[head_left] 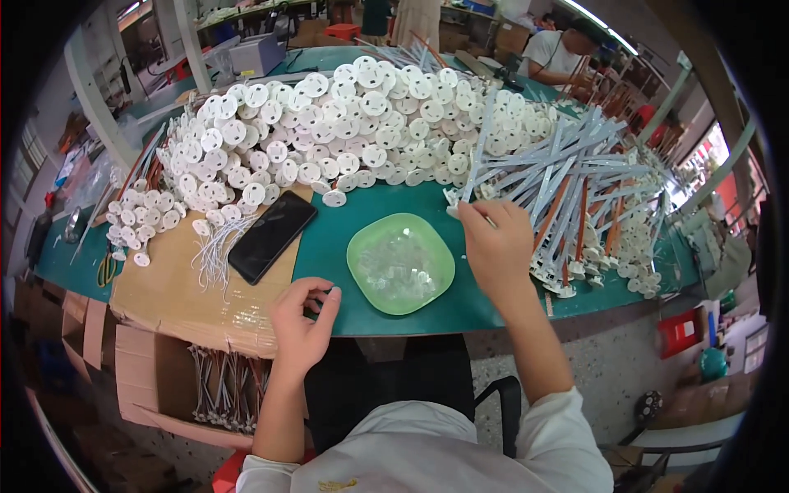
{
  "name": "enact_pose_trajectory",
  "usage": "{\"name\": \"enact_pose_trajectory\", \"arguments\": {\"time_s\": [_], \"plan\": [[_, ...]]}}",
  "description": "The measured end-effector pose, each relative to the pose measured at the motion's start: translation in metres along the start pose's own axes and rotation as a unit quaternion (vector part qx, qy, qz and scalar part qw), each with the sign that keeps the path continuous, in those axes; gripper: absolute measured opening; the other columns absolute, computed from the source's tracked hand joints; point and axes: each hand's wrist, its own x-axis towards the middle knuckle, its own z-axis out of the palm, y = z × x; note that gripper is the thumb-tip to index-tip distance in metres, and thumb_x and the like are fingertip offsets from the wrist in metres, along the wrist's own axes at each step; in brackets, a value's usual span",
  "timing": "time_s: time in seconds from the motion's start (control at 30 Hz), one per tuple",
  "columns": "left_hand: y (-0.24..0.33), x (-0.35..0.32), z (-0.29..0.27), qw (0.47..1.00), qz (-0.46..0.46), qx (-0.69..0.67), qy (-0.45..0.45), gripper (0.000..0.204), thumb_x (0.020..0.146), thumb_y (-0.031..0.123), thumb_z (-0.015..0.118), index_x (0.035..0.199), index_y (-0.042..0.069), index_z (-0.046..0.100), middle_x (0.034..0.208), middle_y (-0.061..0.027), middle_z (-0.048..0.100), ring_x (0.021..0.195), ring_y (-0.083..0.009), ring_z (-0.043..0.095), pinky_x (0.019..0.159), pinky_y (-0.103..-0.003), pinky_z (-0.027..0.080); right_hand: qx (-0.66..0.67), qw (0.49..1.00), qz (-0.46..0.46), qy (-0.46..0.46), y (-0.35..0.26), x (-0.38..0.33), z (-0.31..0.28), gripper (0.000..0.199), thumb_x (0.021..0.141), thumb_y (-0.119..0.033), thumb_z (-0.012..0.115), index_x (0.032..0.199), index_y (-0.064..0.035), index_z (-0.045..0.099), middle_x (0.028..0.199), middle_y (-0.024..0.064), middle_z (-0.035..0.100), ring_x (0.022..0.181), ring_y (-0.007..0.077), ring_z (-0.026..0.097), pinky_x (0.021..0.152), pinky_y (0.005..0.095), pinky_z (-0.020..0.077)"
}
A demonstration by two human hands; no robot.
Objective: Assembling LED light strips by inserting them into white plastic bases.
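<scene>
Green table (326,246), bowl (403,306) central: discs (371,103) heap at twelve o'clock; right hand (499,246), three, pinches a strip (479,152); left hand (302,327), eight, curls, grip unclear. Person (552,57) beyond, at one.

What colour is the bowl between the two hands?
The bowl is light green, best seen in the head view.

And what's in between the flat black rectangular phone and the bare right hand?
In the head view, a light-green, rounded-square plastic bowl holding small clear pieces sits on the green tabletop between the black phone and right hand.
</scene>
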Motion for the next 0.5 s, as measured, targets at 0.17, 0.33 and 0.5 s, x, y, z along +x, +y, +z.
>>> {"name": "enact_pose_trajectory", "arguments": {"time_s": [0.17, 0.33, 0.5], "plan": [[0.047, -0.045, 0.021, 0.944, -0.047, -0.3, -0.13, 0.039, 0.095, 0.021, 0.05, 0.122, -0.007, 0.051, 0.092, -0.0119, 0.065, 0.074, -0.0126, 0.06, 0.068, -0.026, 0.049, 0.311, 0.947, -0.067, 0.042, -0.092, -0.037, -0.038, 0.021, 0.069, 0.001, 0.073, 0.09, 0.0013, 0.07, 0.084, 0.0098, 0.062, 0.075, 0.0262, 0.063, 0.059, 0.0361, 0.0515], [0.074, -0.088, 0.027, 0.95, -0.077, -0.245, -0.178, 0.066, 0.095, 0.054, 0.041, 0.106, -0.009, 0.057, 0.085, -0.0086, 0.064, 0.072, -0.0132, 0.06, 0.065, -0.026, 0.046, 0.425, 0.897, -0.115, 0.044, -0.129, -0.088, -0.063, 0.031, 0.059, -0.003, 0.078, 0.088, 0.0026, 0.068, 0.088, 0.0112, 0.061, 0.075, 0.0263, 0.061, 0.059, 0.0333, 0.0524], [0.079, -0.118, 0.031, 0.936, -0.061, -0.314, -0.143, 0.037, 0.096, 0.022, 0.04, 0.109, -0.01, 0.055, 0.077, -0.0093, 0.063, 0.063, -0.0138, 0.058, 0.06, -0.025, 0.046, 0.436, 0.89, -0.124, 0.05, -0.132, -0.102, -0.069, 0.032, 0.059, -0.004, 0.078, 0.088, 0.003, 0.068, 0.087, 0.0085, 0.059, 0.073, 0.0243, 0.059, 0.058, 0.0314, 0.0512]]}}
